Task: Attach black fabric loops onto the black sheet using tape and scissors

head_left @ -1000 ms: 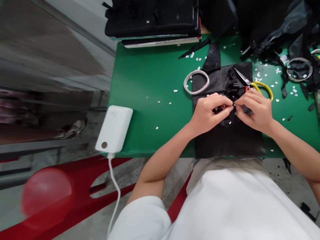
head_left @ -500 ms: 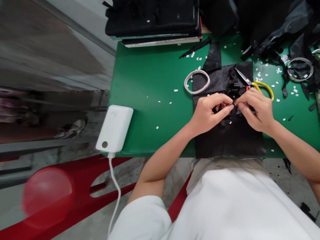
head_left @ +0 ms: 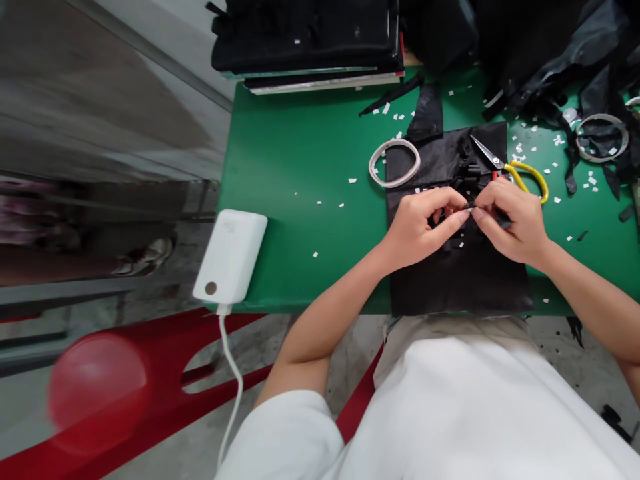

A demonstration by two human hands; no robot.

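My left hand [head_left: 425,220] and my right hand [head_left: 513,217] meet over a black sheet [head_left: 457,287]. Thumb and forefinger of each hand are pinched together, tip to tip, on a small dark piece with a white bit [head_left: 469,209] showing between them. Fingers cover most of it, so its kind cannot be made out. Small black pieces [head_left: 469,170] lie in a heap on the sheet just beyond the fingertips. Scissors with yellow handles [head_left: 530,175] lie partly open beside my right hand, blades pointing away and left.
A roll of white tape [head_left: 394,163] rests at the sheet's left edge; another tape roll [head_left: 602,138] lies right. White scraps dot the green table [head_left: 290,153]. Black material [head_left: 540,47] and a stack with black covers [head_left: 305,37] stand behind. A white power bank [head_left: 231,257] trails a cable.
My right fingertips have shifted slightly and now press closer against my left ones, around the small piece. The scissors, tape and sheet stay where they were.
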